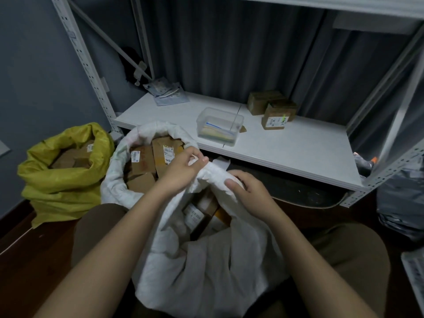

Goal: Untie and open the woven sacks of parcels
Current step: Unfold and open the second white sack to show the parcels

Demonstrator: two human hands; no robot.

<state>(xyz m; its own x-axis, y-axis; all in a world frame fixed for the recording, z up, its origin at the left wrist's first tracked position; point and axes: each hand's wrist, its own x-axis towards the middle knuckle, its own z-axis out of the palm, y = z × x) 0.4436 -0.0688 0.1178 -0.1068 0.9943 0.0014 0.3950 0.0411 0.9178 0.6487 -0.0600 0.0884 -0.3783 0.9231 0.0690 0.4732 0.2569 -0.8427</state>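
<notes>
I count three sacks here, and two look finished to me. The yellow woven plastic sack [64, 171] at the far left stands with its mouth folded back and brown cartons showing inside. Just right of it, the white woven sack with the rolled-down rim [119, 166] is open too, with labelled cardboard parcels [149, 159] packed to the top.

The third, a white woven sack between my knees [206, 260], is the one in hand. Its mouth is already partly open, since I can see labelled parcels down in the gap, but the far edge is bunched in a thick roll. My left hand [183, 168] pinches that roll at its left end, fingers curled round the fabric; my right hand [247, 187] grips the same roll just to the right, thumb on top. I see no cord or knot, so I judge the untying done and only the rolling-down of this rim left.

Beyond, the white metal shelf [286, 152] carries a clear plastic tub [220, 126] and small brown boxes [273, 110].
</notes>
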